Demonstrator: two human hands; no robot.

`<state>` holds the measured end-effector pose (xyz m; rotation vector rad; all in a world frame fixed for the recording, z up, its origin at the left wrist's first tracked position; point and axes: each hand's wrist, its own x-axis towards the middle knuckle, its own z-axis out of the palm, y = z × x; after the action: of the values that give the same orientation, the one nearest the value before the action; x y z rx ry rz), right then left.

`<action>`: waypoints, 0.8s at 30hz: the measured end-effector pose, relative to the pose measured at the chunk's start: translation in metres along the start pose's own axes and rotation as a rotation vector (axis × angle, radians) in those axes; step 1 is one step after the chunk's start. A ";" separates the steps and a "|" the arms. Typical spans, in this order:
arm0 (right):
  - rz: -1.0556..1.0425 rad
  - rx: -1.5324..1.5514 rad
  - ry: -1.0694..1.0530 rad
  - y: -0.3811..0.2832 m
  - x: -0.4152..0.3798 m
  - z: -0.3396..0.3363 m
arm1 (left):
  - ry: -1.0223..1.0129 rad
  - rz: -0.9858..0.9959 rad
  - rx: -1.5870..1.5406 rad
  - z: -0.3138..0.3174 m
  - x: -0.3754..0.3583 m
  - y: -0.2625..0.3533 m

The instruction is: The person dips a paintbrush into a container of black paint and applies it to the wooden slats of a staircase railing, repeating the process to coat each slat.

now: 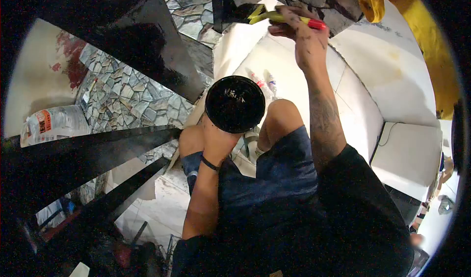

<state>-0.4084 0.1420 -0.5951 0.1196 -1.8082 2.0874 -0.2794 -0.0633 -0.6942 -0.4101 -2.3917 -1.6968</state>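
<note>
My left hand (218, 140) is wrapped round a can of black paint (234, 105) from below, near my knees. The can's open top faces me, and glossy black paint fills the view inside the rim. Up and to the right, my right hand (298, 34) grips a paintbrush (275, 16) with a yellow handle and a red end. The brush points left, its tip overlapping a dark painted surface (235, 9) at the top. Dark smears mark the fingers of this hand.
Dark, partly glossy panels (147, 46) and black beams (88, 152) fill the left side. A printed white sack (56, 124) stands by stonework (122, 85). Two bottles (265, 82) are beyond my knees. At right are a white box-like piece (409, 154) and yellow cloth (417, 12).
</note>
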 end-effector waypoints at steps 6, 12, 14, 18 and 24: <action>0.082 -0.055 0.012 0.000 -0.009 -0.008 | -0.059 0.178 0.430 0.002 -0.007 -0.018; 0.019 0.030 0.071 -0.026 -0.009 0.004 | -0.060 0.066 0.214 0.007 -0.009 -0.024; 0.058 0.004 0.078 -0.029 -0.013 -0.006 | -0.060 0.046 0.188 0.006 -0.009 -0.026; 0.037 -0.050 0.023 -0.021 0.000 0.004 | -0.066 0.010 0.171 0.007 -0.011 -0.025; -0.047 0.069 0.084 -0.041 -0.009 -0.007 | -0.004 -0.025 0.095 -0.001 -0.001 0.003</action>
<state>-0.3855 0.1512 -0.5604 0.0898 -1.6700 2.0905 -0.2773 -0.0640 -0.6916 -0.3703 -2.4782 -1.5865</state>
